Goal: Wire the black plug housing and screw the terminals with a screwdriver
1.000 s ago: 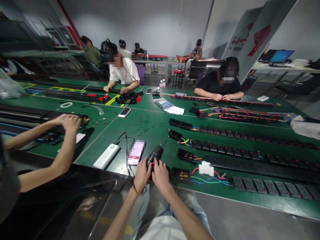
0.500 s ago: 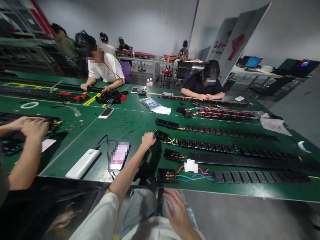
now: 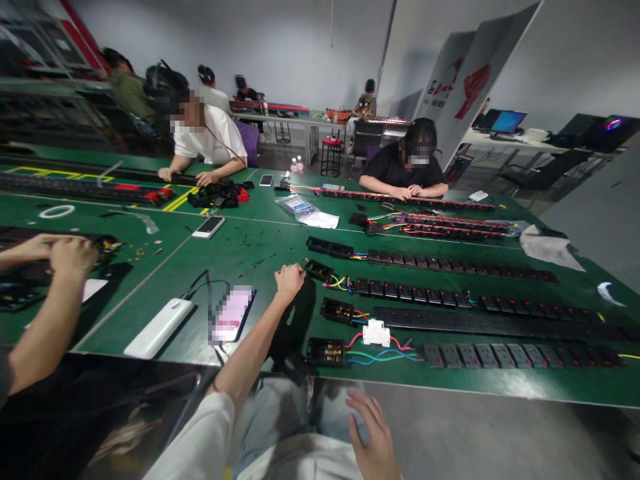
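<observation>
My left hand (image 3: 290, 280) rests on the green table with its fingers curled closed. It is beside the end of a small black housing (image 3: 319, 270), joined by yellow and coloured wires to a strip of black sockets (image 3: 415, 291). What the fingers hold, if anything, is hidden. Over my lap, below the table edge, my right hand (image 3: 373, 430) is held with its fingers apart and nothing in it. Closer to me lie two more black housings, one with brass-coloured parts (image 3: 326, 351), and a white breaker-like block (image 3: 376, 333) with red wires.
A white power bank (image 3: 159, 327) and a phone (image 3: 233, 313) lie left of my forearm. A co-worker's hands (image 3: 70, 257) are at the far left. Two people sit across the table. A plastic bag (image 3: 306, 211) and wired strips (image 3: 445, 227) lie farther back.
My right hand has moved to the right over my lap, its fingers more spread. My left hand stays beside the black housing. The view has shifted slightly.
</observation>
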`<state>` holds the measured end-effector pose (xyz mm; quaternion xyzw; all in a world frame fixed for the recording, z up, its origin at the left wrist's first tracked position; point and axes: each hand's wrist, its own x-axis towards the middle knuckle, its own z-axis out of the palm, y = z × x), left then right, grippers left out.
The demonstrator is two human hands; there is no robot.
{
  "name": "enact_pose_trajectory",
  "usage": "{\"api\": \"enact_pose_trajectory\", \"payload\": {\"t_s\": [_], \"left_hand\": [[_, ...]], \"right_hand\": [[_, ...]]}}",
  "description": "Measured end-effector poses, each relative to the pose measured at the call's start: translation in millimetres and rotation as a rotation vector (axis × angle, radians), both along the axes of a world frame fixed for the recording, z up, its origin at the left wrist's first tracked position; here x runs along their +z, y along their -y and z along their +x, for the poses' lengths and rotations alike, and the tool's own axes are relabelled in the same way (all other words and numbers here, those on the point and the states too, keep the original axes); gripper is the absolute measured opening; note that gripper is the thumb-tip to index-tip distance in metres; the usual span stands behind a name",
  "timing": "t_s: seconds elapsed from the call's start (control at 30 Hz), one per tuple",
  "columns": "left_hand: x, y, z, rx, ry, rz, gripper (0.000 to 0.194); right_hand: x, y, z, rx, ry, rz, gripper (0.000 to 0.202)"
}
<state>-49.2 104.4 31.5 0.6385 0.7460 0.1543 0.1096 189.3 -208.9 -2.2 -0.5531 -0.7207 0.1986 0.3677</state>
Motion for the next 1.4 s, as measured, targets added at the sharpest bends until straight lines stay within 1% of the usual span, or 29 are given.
{"api": "enact_pose_trajectory", "payload": {"t_s": [0.07, 0.13, 0.17, 0.2, 0.27, 0.33, 0.4, 0.47, 0.53, 0.63, 0.8, 1.0, 1.1, 1.17, 1.2, 1.27, 1.33, 1.4], "left_hand": [[9.3, 25, -2, 0.007, 0.059, 0.081, 0.022], [15.8, 62, 3, -0.025, 0.370, 0.252, 0.022], [17.6, 85, 8, -0.047, 0.544, 0.293, 0.023], [18.4, 110, 15, -0.083, 0.716, 0.289, 0.023], [18.1, 161, 33, -0.152, 1.005, 0.185, 0.023], [17.1, 204, 50, -0.133, 1.255, 0.064, 0.023], [17.2, 234, 61, -0.016, 1.492, 0.000, 0.023], [18.7, 250, 65, 0.072, 1.664, -0.068, 0.023], [20.7, 257, 65, 0.094, 1.769, -0.133, 0.022], [22.5, 262, 64, 0.044, 1.804, -0.200, 0.021], [25.0, 265, 67, -0.098, 1.696, -0.257, 0.024], [31.6, 258, 74, -0.220, 1.601, -0.284, 0.029], [26.8, 255, 79, -0.248, 1.578, -0.319, 0.033], [21.8, 253, 81, -0.269, 1.545, -0.314, 0.033], [20.1, 252, 81, -0.298, 1.506, -0.300, 0.033], [20.3, 249, 78, -0.389, 1.351, -0.239, 0.031], [24.9, 245, 70, -0.474, 1.133, -0.130, 0.028], [30.1, 238, 60, -0.508, 0.915, 0.002, 0.025]], "right_hand": [[8.3, -12, -11, 0.034, -0.069, -0.028, 0.025], [17.7, -27, -21, 0.043, -0.173, -0.043, 0.025], [22.7, -35, -26, 0.039, -0.234, -0.046, 0.025], [27.6, -44, -31, 0.029, -0.297, -0.045, 0.025], [37.7, -61, -40, 0.017, -0.409, -0.029, 0.027], [47.4, -73, -47, 0.039, -0.459, -0.006, 0.031], [55.9, -80, -51, 0.100, -0.443, 0.021, 0.027], [62.2, -81, -52, 0.174, -0.398, 0.037, 0.020], [65.5, -77, -51, 0.225, -0.360, 0.028, 0.018], [65.6, -66, -44, 0.225, -0.327, -0.001, 0.020], [63.5, -49, -29, 0.168, -0.290, 0.003, 0.019], [69.2, -39, -13, 0.136, -0.237, 0.043, 0.016], [69.4, -38, -10, 0.104, -0.200, 0.072, 0.016], [68.6, -39, -10, 0.086, -0.176, 0.109, 0.016], [68.3, -39, -10, 0.082, -0.168, 0.124, 0.016], [68.3, -39, -10, 0.078, -0.168, 0.120, 0.016], [68.4, -42, -10, 0.063, -0.194, 0.083, 0.015], [66.2, -48, -9, 0.040, -0.234, 0.042, 0.014]]}}
